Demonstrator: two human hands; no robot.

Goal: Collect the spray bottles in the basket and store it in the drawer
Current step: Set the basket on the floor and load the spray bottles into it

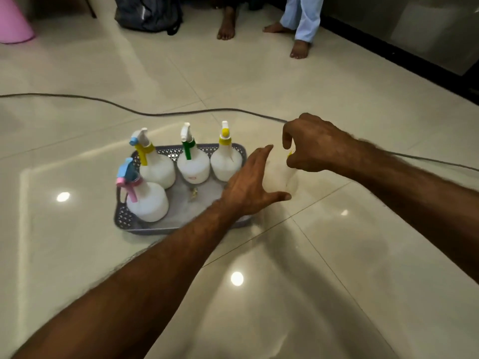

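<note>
A grey perforated basket (124,219) sits on the tiled floor and holds several white spray bottles standing upright. One has a pink and blue head (146,200), one a yellow and blue head (158,167), one a green head (193,164), one a yellow head (225,161). Just right of the basket, my right hand (313,147) is closed from above on the yellow top of another white spray bottle (281,177), which is motion-blurred. My left hand (250,182) is spread open beside that bottle's body, over the basket's right edge.
A grey cable (166,114) runs across the floor behind the basket. Bare feet of people (300,49) stand further back, beside a dark bag (149,12). A pink object (13,22) is at the far left, and a dark cabinet front (414,35) at the far right.
</note>
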